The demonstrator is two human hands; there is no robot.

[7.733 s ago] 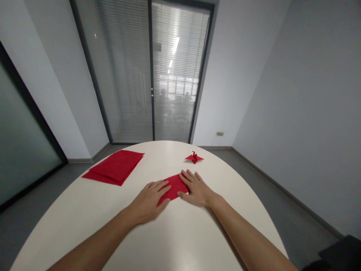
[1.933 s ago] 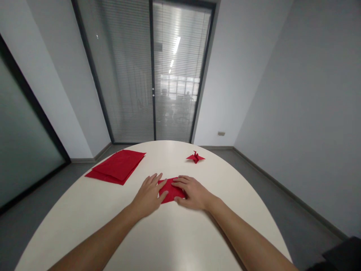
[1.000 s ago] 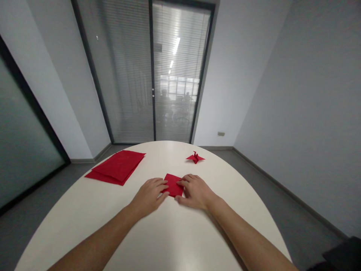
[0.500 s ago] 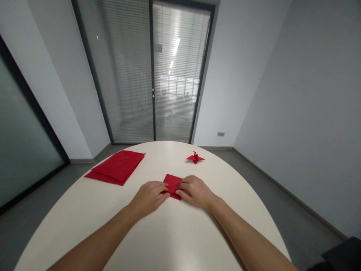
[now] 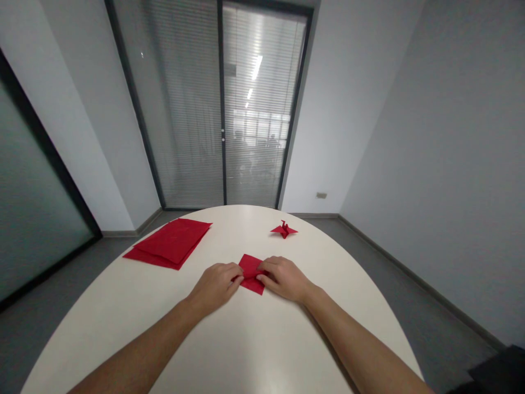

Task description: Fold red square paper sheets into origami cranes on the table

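"One folded red paper (image 5: 250, 272): how is it held?"

"The left hand (image 5: 216, 282) pinches its left side between thumb and fingers; the right hand (image 5: 284, 278) grips its right."

"And its place?"

"On the white table (image 5: 246, 342), between the hands, with a red paper crane (image 5: 284, 230) beyond and overlapping red sheets (image 5: 173, 239) off to the left."

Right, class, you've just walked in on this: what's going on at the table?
A person's left hand and right hand are gripping opposite sides of a small red paper on the white table. Beyond the hands, larger red sheets lie overlapping to the left, and a red paper bird sits to the right, both untouched.
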